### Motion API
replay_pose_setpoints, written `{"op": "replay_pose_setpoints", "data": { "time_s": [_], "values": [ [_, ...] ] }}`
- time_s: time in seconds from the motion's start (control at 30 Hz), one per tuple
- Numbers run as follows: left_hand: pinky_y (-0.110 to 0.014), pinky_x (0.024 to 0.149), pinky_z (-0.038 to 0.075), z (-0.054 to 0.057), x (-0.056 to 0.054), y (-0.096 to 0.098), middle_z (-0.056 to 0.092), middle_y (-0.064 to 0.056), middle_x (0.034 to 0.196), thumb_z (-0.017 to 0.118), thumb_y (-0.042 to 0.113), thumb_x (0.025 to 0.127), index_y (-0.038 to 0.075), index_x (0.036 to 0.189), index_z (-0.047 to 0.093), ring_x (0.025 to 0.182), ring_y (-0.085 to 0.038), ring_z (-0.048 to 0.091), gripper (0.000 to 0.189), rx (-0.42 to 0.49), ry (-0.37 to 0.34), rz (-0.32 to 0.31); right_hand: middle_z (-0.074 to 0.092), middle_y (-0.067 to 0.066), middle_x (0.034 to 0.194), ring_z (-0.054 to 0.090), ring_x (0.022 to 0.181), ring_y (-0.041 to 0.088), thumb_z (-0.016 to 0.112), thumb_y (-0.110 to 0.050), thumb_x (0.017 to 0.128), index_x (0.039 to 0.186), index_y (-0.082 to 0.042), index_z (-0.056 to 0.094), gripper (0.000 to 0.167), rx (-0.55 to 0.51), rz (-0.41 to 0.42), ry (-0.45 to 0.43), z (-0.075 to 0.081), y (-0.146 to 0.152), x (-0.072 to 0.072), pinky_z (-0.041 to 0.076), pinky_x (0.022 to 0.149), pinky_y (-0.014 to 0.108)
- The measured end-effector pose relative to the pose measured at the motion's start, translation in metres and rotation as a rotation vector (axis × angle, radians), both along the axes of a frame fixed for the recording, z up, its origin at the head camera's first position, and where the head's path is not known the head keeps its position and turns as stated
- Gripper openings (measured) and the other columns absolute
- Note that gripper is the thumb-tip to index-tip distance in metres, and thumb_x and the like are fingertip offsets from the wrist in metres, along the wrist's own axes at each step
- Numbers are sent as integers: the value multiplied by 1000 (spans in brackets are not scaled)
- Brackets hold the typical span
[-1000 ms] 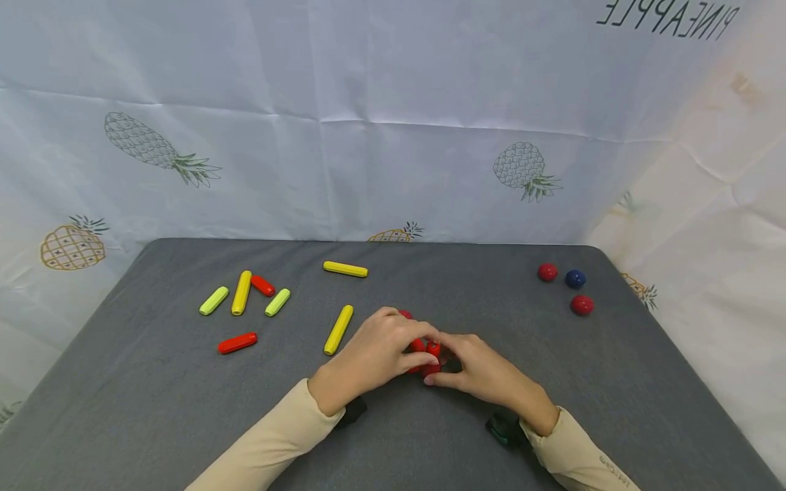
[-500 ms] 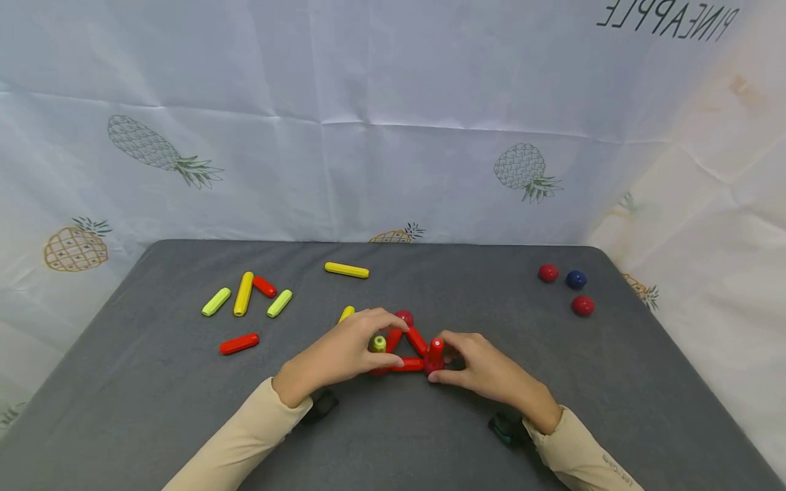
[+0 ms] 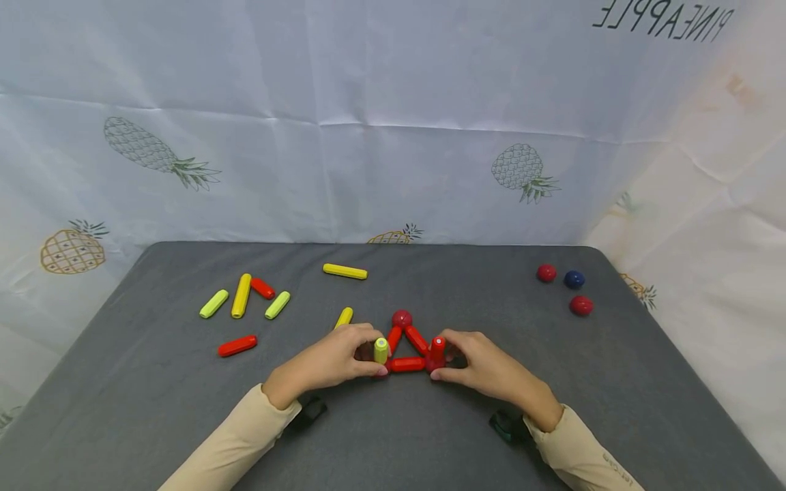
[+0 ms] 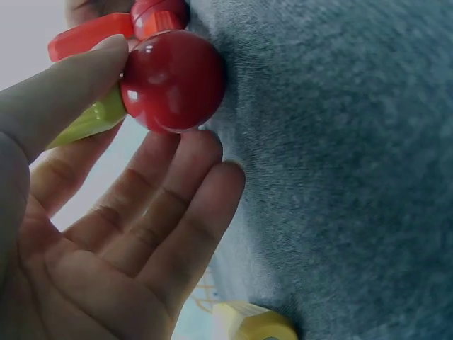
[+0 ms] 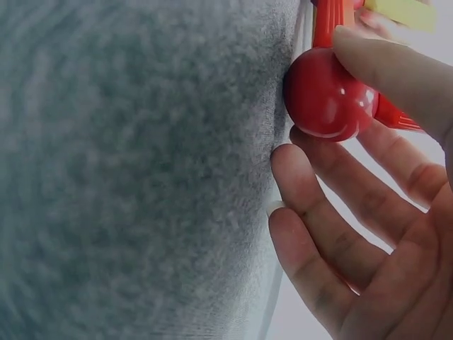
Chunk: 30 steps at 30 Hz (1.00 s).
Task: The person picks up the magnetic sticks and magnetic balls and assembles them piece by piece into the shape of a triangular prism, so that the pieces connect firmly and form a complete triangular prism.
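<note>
A flat triangle of red rods (image 3: 408, 365) joined by red balls lies on the table, its far ball (image 3: 402, 319) pointing away from me. At the near left corner my left hand (image 3: 328, 358) holds a red ball (image 4: 173, 81) between thumb and fingers; a yellow-green rod (image 3: 381, 349) stands up from it. My right hand (image 3: 488, 367) grips the near right red ball (image 5: 327, 92) the same way, and a red rod (image 3: 437, 349) rises from that one. Both balls sit low against the table cloth in the wrist views.
On the grey table (image 3: 393, 436), loose yellow (image 3: 241, 296), yellow-green (image 3: 213, 304) and red rods (image 3: 237, 346) lie to the left. One yellow rod (image 3: 345, 271) lies farther back, another (image 3: 344, 317) behind my left hand. At far right are two red balls (image 3: 581, 305) and a blue ball (image 3: 574, 279).
My left hand has moved from the right corner across to the left one and now holds the ball there, uncovering the triangle. My right hand has stayed at its corner.
</note>
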<state>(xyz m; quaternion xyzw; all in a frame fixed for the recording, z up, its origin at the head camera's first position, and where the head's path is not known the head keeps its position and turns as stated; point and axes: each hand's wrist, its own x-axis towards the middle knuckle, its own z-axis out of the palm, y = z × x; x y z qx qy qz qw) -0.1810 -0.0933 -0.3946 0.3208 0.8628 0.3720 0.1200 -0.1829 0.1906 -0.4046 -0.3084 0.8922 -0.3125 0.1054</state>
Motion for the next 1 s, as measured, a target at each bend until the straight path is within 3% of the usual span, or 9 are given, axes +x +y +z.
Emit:
{"op": "replay_pose_setpoints", "data": {
  "time_s": [0.4, 0.83, 1.0],
  "values": [
    [-19, 69, 50, -2, 0, -2, 59, 2, 84, 78, 21, 87, 15, 90, 65, 73, -3, 57, 15, 15, -14, -8, 67, -11, 97, 67, 90, 6, 74, -30, 90, 104, -21, 65, 19, -95, -19, -17, 5, -2, 1, 57, 83, 26],
    [-19, 68, 50, -1, 1, -1, 58, 5, 83, 79, 21, 85, 16, 89, 67, 73, -3, 57, 14, 17, -27, 10, 70, -7, 96, 68, 90, 6, 73, -28, 91, 101, -17, 66, 16, -108, 19, -10, 4, 2, -2, 58, 83, 27],
    [-19, 68, 50, -1, 1, -2, 60, 3, 85, 80, 20, 84, 16, 88, 67, 73, -3, 57, 15, 9, -27, -14, 71, -6, 96, 69, 90, 6, 74, -27, 90, 102, -16, 67, 18, -102, 15, -5, 4, 2, -2, 58, 82, 27]
  ]
}}
